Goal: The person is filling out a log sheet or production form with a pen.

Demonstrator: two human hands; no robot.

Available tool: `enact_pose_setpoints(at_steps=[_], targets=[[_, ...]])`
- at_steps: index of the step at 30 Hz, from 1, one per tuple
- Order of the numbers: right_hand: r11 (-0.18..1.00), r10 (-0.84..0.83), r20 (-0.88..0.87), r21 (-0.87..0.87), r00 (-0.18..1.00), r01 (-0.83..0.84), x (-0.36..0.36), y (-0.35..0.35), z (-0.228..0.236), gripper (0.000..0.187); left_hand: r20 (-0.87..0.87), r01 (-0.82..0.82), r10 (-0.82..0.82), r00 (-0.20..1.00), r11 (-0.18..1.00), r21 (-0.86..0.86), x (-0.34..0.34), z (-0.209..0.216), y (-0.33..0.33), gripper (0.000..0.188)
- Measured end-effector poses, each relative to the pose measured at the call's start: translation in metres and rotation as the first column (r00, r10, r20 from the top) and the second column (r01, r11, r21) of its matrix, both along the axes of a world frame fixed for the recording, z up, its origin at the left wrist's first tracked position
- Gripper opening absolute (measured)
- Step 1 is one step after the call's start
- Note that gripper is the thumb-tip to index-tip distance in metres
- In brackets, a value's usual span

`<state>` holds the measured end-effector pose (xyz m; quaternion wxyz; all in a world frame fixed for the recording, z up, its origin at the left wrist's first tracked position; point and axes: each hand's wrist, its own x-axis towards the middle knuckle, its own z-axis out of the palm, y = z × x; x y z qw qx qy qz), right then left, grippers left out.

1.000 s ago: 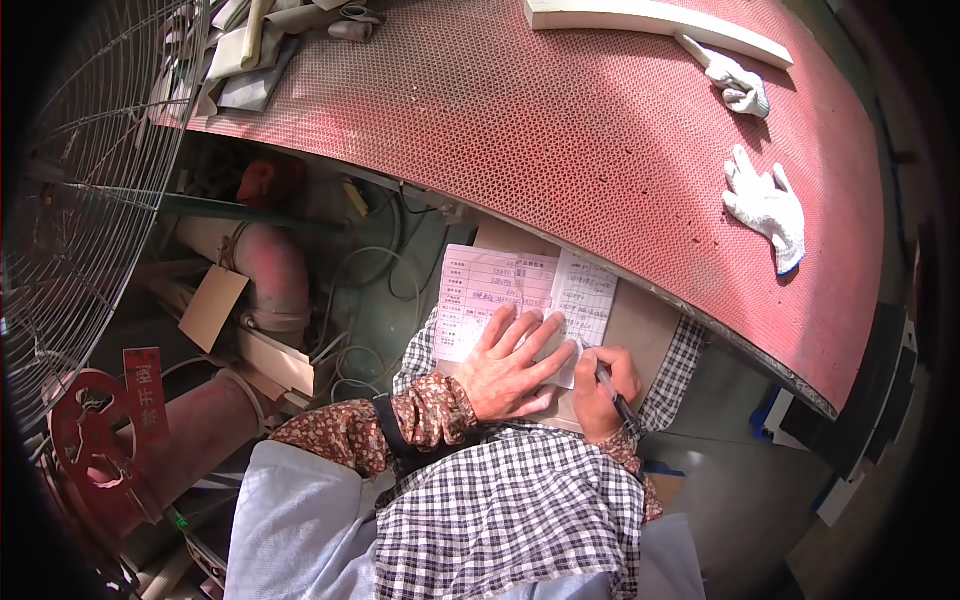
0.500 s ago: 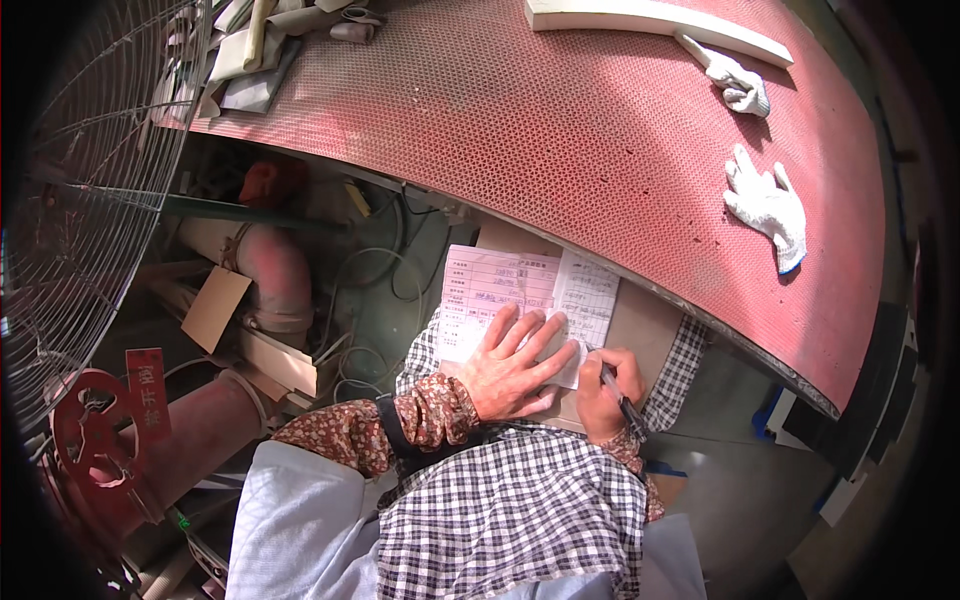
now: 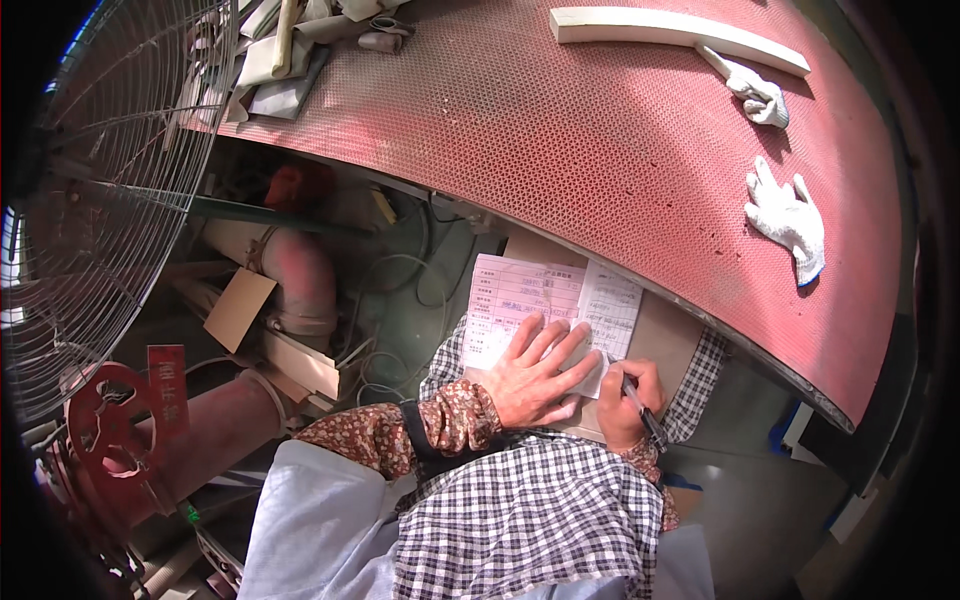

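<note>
My left hand [image 3: 535, 380] lies with fingers spread over a pink and white printed form [image 3: 520, 290], pressing it on my lap. To the right of that form is a second sheet [image 3: 610, 300] with handwriting. A brown board [image 3: 665, 335] lies beneath the papers. My right hand [image 3: 628, 400] is closed around a dark pen [image 3: 648, 418], at the lower right edge of the papers. Its tip is hidden by the fingers.
A red perforated table [image 3: 520, 110] curves across in front, holding two white gloves [image 3: 785, 215], a pale curved strip [image 3: 680, 30] and a pile of scraps [image 3: 290, 70]. On the left are a wire fan guard [image 3: 120, 180] and a red pipe [image 3: 215, 425] with a handwheel [image 3: 105, 425].
The whole view has shifted, so everything sits slightly further right and lower. My left hand stays on the form and the pen remains in my right hand.
</note>
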<state>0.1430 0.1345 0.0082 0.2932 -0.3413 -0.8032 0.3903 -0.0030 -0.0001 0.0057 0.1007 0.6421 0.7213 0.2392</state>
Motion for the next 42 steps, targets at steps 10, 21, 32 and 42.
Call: enact_pose_setpoints(at_steps=[10,21,32,42], targets=[[1.0,-0.014,0.008,0.011,1.0,0.014,-0.0008,-0.0005,0.0008,0.01,-0.009,-0.032,0.032,0.999,0.999,0.025,0.0023,-0.0002,0.0009,0.075],[1.0,0.014,0.063,-0.025,0.998,-0.012,0.0047,-0.0002,0.002,0.011,0.019,-0.008,0.008,1.0,1.0,-0.002,0.0018,0.0027,-0.0003,0.081],[1.0,0.003,0.016,-0.016,1.0,-0.003,0.0037,-0.0031,-0.0014,0.013,-0.003,-0.012,0.012,1.0,1.0,-0.002,0.0005,0.0017,-0.0004,0.075],[1.0,-0.002,0.048,0.008,0.999,0.002,0.0013,-0.0007,0.003,0.011,0.006,-0.033,0.033,0.999,0.999,-0.001,-0.0002,0.0056,0.0001,0.075]])
